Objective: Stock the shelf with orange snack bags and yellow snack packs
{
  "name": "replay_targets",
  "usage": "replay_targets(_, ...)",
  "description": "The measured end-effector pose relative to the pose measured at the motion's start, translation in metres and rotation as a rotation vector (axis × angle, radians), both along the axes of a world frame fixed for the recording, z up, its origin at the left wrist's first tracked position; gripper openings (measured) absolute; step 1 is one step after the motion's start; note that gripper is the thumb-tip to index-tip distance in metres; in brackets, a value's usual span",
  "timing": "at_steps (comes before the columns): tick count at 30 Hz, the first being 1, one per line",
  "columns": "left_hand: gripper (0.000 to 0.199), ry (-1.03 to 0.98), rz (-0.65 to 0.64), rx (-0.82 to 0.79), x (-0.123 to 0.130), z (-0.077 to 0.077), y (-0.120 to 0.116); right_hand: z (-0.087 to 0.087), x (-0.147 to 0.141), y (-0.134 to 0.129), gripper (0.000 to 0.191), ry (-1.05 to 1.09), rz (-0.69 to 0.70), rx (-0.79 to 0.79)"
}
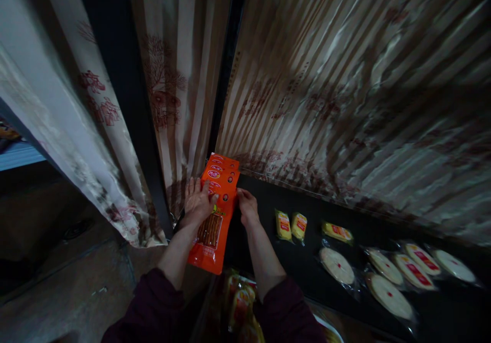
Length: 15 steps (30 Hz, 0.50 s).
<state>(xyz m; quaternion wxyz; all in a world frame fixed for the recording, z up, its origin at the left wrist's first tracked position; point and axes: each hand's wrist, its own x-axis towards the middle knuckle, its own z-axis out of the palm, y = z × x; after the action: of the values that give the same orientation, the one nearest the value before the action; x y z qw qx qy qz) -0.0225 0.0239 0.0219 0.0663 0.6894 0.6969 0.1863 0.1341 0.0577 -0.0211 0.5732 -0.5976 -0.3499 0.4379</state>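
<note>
Several flat orange packets (209,258) lie overlapping in a row at the left end of a black shelf, the front one showing brown sticks through its window. My left hand (198,202) rests on the packets' left side with its fingers spread. At their right edge is my right hand (247,205), its thumb and fingers pinched on the edge of an orange packet.
Small yellow packages (284,225) and round wrapped cakes (337,265) lie on the black shelf (303,258) to the right. Pleated curtains (307,77) hang behind, with a dark post (126,77) at the left. Below the shelf are more wrapped goods (243,302).
</note>
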Motion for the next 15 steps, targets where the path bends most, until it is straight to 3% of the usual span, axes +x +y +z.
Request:
replay_targets(7,0.061,-0.005,-0.01,-0.03,0.009,-0.006,-0.015,0.008,-0.001,-0.015,0.017,-0.076,-0.01,-0.038)
replay_targets(15,0.071,0.006,-0.051,0.001,0.016,-0.009,-0.065,0.021,-0.007,-0.016,0.015,-0.116,-0.007,-0.022)
